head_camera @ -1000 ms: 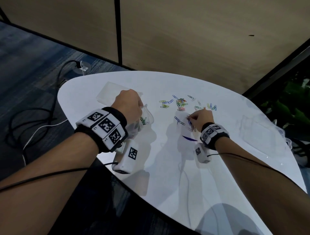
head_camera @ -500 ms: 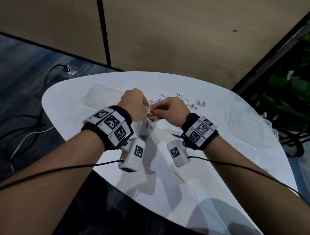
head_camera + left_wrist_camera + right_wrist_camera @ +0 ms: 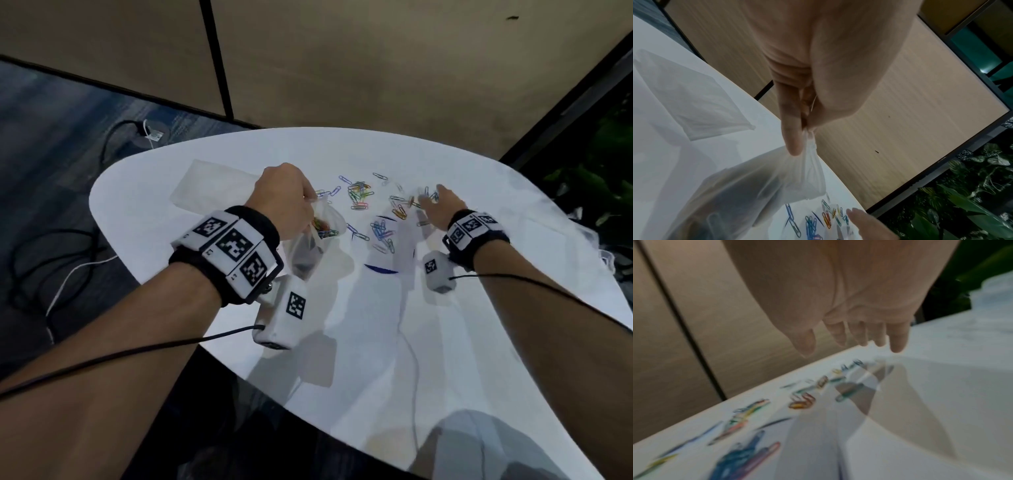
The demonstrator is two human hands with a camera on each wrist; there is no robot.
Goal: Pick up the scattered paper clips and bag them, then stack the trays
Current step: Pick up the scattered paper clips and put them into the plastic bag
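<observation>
Coloured paper clips (image 3: 359,192) lie scattered across the far middle of the white table (image 3: 376,342), with a blue bunch (image 3: 382,231) nearer me. My left hand (image 3: 284,202) pinches the mouth of a clear plastic bag (image 3: 315,243), which hangs with several clips inside; the pinch shows in the left wrist view, thumb and fingers (image 3: 792,129) on the bag (image 3: 760,186). My right hand (image 3: 440,205) hovers with fingers (image 3: 898,339) spread just above the rightmost clips (image 3: 803,400), holding nothing.
A clear tray (image 3: 212,188) lies at the table's far left, beyond my left hand. Another clear tray (image 3: 582,240) sits near the right edge. Cables (image 3: 51,260) trail on the floor at left, and plants (image 3: 603,164) stand at right.
My right hand left the bag mouth, where it met the left hand half a second ago, and moved right to the scattered clips. The left hand still holds the bag.
</observation>
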